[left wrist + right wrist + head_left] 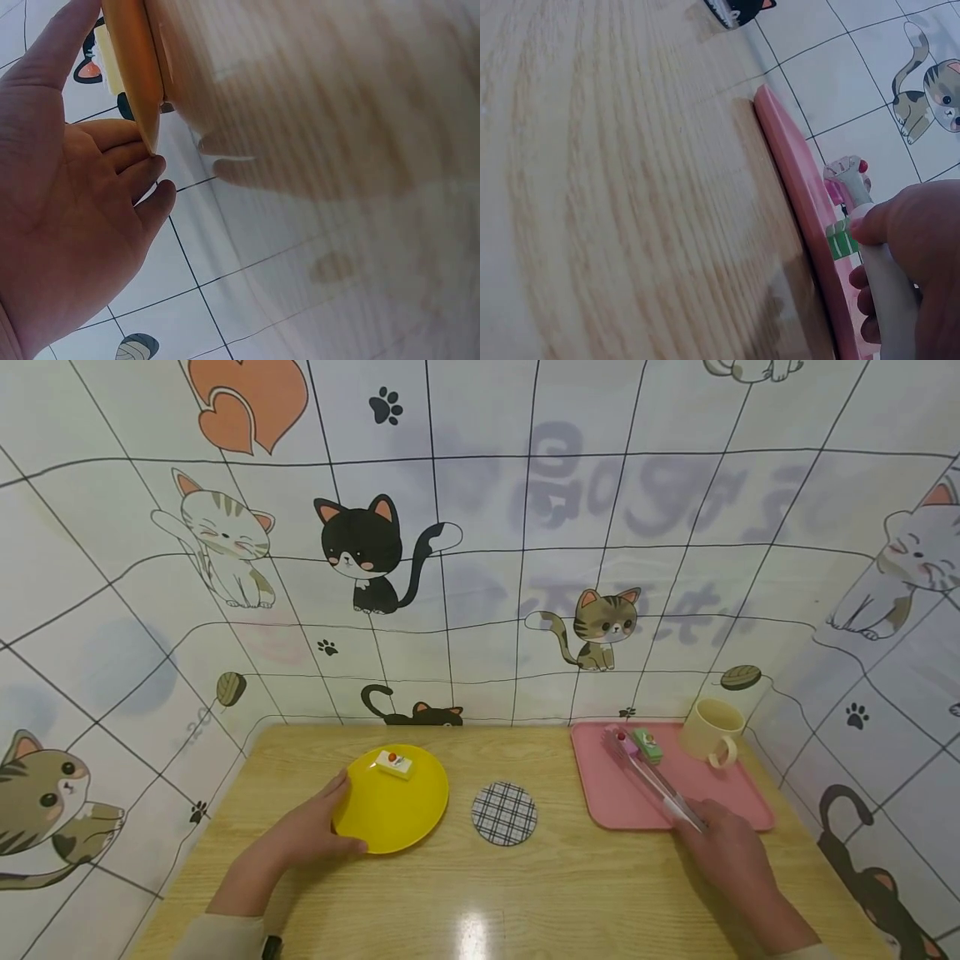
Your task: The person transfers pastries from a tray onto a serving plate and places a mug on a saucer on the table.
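My left hand (311, 831) holds the left rim of a yellow plate (393, 817), thumb at the near side and fingers farther along the edge. On the plate sits a small white toy cake slice (394, 764) with a red-orange topping. My right hand (723, 852) grips a pair of tongs (663, 787) above a pink tray (618, 806). The tongs' tips are at a small pink cake piece (834, 193) with a red topping; whether they clasp it I cannot tell. Beside it on the tray is a green-and-white piece (647, 747).
A pale yellow mug (708, 731) stands at the tray's back right, handle facing the near side. Between plate and tray lies a round checked coaster (504, 814). A cat-printed white sheet (480, 568) encloses the wooden table (420, 902) at the back and sides.
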The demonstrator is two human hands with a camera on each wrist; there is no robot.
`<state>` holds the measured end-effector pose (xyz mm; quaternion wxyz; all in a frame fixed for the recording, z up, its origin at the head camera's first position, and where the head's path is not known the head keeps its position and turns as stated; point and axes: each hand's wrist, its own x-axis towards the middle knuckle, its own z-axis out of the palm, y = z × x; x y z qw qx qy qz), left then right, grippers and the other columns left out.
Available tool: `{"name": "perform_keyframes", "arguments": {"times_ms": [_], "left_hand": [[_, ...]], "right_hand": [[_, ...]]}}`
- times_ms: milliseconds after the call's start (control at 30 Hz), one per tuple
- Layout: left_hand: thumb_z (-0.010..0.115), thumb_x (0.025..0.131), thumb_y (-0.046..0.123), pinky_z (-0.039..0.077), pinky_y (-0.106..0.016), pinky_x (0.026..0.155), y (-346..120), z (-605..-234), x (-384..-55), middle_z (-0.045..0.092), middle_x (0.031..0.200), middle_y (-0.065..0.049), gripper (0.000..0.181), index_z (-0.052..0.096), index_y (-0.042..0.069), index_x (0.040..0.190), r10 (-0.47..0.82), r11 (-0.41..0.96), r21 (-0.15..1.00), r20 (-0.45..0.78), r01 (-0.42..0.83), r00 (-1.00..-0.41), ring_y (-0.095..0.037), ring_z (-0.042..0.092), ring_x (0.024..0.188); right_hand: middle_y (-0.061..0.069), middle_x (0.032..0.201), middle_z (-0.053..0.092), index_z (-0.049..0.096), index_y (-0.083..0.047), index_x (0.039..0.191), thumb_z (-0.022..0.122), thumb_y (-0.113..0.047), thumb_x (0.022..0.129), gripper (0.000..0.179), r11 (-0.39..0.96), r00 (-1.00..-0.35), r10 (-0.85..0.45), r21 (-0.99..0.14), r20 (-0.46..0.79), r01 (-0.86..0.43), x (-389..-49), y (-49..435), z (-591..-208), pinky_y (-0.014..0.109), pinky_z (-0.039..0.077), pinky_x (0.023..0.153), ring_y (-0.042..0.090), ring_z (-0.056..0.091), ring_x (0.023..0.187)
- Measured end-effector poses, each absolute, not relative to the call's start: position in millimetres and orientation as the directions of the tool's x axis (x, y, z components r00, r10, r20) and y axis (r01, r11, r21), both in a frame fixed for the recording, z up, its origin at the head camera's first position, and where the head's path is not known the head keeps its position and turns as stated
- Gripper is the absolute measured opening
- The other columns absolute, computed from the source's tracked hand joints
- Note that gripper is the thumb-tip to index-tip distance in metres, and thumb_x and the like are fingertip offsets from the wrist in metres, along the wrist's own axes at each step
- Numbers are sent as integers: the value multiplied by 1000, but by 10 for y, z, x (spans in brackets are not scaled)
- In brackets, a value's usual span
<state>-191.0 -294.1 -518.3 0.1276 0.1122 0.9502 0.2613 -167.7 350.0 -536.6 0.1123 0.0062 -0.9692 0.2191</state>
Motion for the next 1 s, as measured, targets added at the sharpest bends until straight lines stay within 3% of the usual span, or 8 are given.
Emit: {"name": "perform_keyframes", "arguments": {"times_ms": [367,533,633,833,1000], "left_hand": [[94,82,61,29,-66,129,-2960,-5205,-1922,14,182,-24,131,25,-7,172,272,842,522,-195,135,-942,-51,27,163],[94,82,60,30,-66,129,-2954,-5190,-1912,14,182,-24,130,26,-6,172,276,843,519,-191,141,-942,-51,28,163],[94,82,60,30,-66,129,-2950,-5189,-1913,14,182,-24,130,26,-6,172,274,843,520,-191,139,-943,-51,28,163],[94,82,59,30,-66,129,-2950,-5201,-1930,15,182,-24,130,27,-7,171,278,837,529,-187,142,-942,-50,28,163],[95,82,58,29,-66,129,-2973,-5228,-1928,15,182,-25,130,27,-7,171,283,837,525,-174,154,-943,-51,28,163]], "right_hand": [[-2,83,65,77,7,127,86,-15,96,39,888,-959,-30,-432,283,-155,-1666,3404,-5258,32,42,57,17,50,70],[10,97,76,78,9,125,87,-15,96,39,893,-947,-74,-401,312,-202,-1659,3337,-5239,51,59,68,34,72,83],[16,106,78,78,7,126,86,-16,96,39,892,-944,-94,-395,316,-220,-1665,3291,-5220,62,62,79,43,75,96],[15,111,78,79,4,129,86,-17,97,39,893,-953,-118,-389,280,-225,-1662,3163,-5126,57,61,78,39,75,96],[20,119,78,79,1,131,87,-20,97,41,884,-953,-155,-394,262,-252,-1656,2985,-5067,61,61,85,41,75,102]]}}
